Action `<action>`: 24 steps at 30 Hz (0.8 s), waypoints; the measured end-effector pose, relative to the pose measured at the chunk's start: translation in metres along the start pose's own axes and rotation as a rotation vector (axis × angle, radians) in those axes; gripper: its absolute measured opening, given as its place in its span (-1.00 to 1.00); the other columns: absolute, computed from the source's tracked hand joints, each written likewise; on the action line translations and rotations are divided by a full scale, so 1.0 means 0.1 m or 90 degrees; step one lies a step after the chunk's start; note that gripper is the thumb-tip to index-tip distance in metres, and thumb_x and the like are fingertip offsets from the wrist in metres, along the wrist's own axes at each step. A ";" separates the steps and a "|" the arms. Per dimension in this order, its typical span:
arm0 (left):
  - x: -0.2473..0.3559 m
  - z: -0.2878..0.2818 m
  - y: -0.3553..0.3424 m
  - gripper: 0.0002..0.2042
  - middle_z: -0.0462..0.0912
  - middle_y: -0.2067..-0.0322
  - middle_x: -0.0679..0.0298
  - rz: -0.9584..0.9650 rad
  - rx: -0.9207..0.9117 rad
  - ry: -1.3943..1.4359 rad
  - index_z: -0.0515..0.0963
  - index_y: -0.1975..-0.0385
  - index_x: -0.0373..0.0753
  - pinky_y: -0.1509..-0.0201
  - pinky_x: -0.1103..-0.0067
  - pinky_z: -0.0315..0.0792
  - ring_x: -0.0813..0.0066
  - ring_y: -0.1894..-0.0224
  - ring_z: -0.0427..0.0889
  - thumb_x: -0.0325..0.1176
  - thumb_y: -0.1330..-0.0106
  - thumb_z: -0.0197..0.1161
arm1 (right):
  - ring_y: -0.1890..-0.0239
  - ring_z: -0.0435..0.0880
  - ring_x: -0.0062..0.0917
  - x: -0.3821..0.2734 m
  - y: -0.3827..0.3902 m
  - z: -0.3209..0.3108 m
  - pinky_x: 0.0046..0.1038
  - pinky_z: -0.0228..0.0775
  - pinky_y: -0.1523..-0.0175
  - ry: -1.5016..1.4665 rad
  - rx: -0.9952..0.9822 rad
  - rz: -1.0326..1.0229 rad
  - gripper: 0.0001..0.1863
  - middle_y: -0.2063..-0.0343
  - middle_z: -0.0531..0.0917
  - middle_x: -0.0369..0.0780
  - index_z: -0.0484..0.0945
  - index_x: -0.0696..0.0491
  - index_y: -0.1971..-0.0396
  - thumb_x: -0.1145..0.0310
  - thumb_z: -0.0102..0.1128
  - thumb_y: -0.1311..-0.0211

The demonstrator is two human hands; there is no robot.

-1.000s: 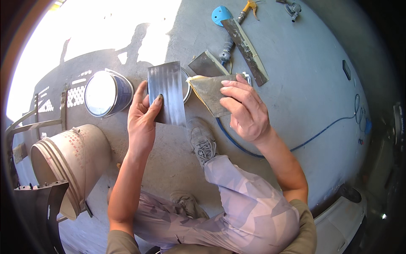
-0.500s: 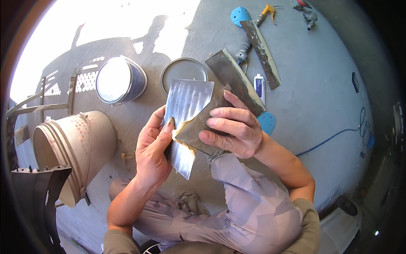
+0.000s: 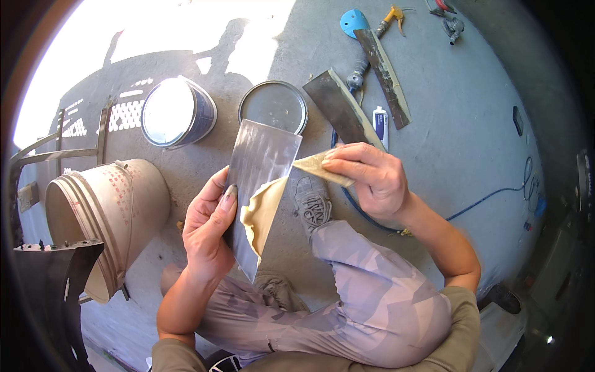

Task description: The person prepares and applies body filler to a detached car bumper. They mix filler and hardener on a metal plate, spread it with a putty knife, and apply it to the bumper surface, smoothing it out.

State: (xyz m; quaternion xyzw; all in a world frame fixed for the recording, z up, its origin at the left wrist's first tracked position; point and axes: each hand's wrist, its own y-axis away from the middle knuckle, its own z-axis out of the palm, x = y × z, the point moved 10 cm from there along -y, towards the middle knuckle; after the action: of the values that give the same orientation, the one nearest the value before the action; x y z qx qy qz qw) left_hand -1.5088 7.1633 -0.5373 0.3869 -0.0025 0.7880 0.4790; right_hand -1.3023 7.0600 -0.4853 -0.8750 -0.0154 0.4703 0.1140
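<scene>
My left hand (image 3: 207, 232) grips the edge of a flat grey metal plate (image 3: 263, 152), its thumb on top. Beige putty (image 3: 268, 208) lies in a thick wedge on the plate's lower right part. To the right, my right hand (image 3: 378, 180) pinches a putty spreader (image 3: 316, 164), whose putty-smeared face shows. The spreader's pointed corner is beside the plate's right edge; I cannot tell if they touch. Part of the spreader is hidden by my fingers.
A tin can (image 3: 170, 115) and round lid (image 3: 273, 105) stand beyond the plate. A pale bucket (image 3: 139, 204) lies tipped at left, near a black panel (image 3: 59, 273). Two putty-edged blades (image 3: 338, 102), a white-blue tube (image 3: 380, 127), a blue disc (image 3: 354, 23) and a hose (image 3: 483, 208) lie at right.
The spreader has moved right off the plate and turned, showing its putty-coated face. A larger wedge of putty now shows on the plate. My left hand has shifted slightly left and down.
</scene>
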 end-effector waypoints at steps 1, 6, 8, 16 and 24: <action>0.00 -0.03 -0.01 -0.47 0.64 -0.26 -0.01 0.002 0.022 0.056 0.26 -0.50 -0.51 -0.37 0.49 0.54 0.35 -0.26 0.69 -0.44 -0.61 0.11 | -0.06 0.77 -0.45 0.12 0.03 -0.04 -0.34 0.60 -0.30 -0.180 0.041 0.097 -0.65 0.00 0.78 -0.21 0.78 0.11 -0.01 0.71 0.22 -0.31; -0.14 -0.05 0.05 -0.54 0.70 -0.19 0.02 -0.040 0.014 0.057 0.34 -0.46 -0.46 -0.33 0.48 0.57 0.36 -0.17 0.74 -0.46 -0.63 0.08 | 0.12 0.79 -0.59 0.59 0.29 0.16 -0.53 0.62 -0.02 -0.667 0.131 0.430 -0.57 0.09 0.81 -0.20 0.60 0.27 -0.15 0.66 0.08 -0.27; -0.06 -0.04 0.13 -0.58 0.74 -0.14 0.01 -0.018 -0.021 0.023 0.40 -0.42 -0.45 -0.31 0.48 0.58 0.36 -0.13 0.77 -0.47 -0.63 0.07 | 0.37 0.68 -0.66 0.58 0.27 0.30 -0.59 0.52 0.21 -0.708 0.045 0.434 -0.62 0.33 0.79 -0.22 0.66 0.30 -0.09 0.45 0.03 -0.42; -0.21 -0.46 0.84 -0.62 0.76 -0.06 0.26 -0.160 0.027 -0.275 0.54 -0.35 -0.47 -0.18 0.65 0.51 0.67 -0.03 0.65 -0.44 -0.63 0.22 | 0.41 0.49 -0.84 0.06 0.24 1.34 -0.60 0.35 0.29 -0.723 -0.329 0.497 -0.72 0.47 0.65 -0.47 0.75 0.18 0.21 0.26 0.25 -0.61; 0.09 -2.85 5.23 -0.65 0.72 -0.10 -0.03 -0.166 0.850 -0.911 0.58 -0.21 -0.47 -0.29 0.43 0.56 0.26 -0.17 0.69 -0.31 -0.71 0.04 | 0.43 0.40 -0.86 0.29 0.02 1.29 -0.58 0.29 0.35 -0.651 -0.248 0.429 -0.68 0.53 0.57 -0.50 0.72 0.13 0.39 0.26 0.26 -0.58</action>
State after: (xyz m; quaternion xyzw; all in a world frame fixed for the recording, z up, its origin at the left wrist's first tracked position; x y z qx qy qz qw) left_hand -2.0796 6.9937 -0.5393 0.9602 0.1962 0.1490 0.1313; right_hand -1.3927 7.0862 -0.5783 -0.5019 0.1230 0.8265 -0.2232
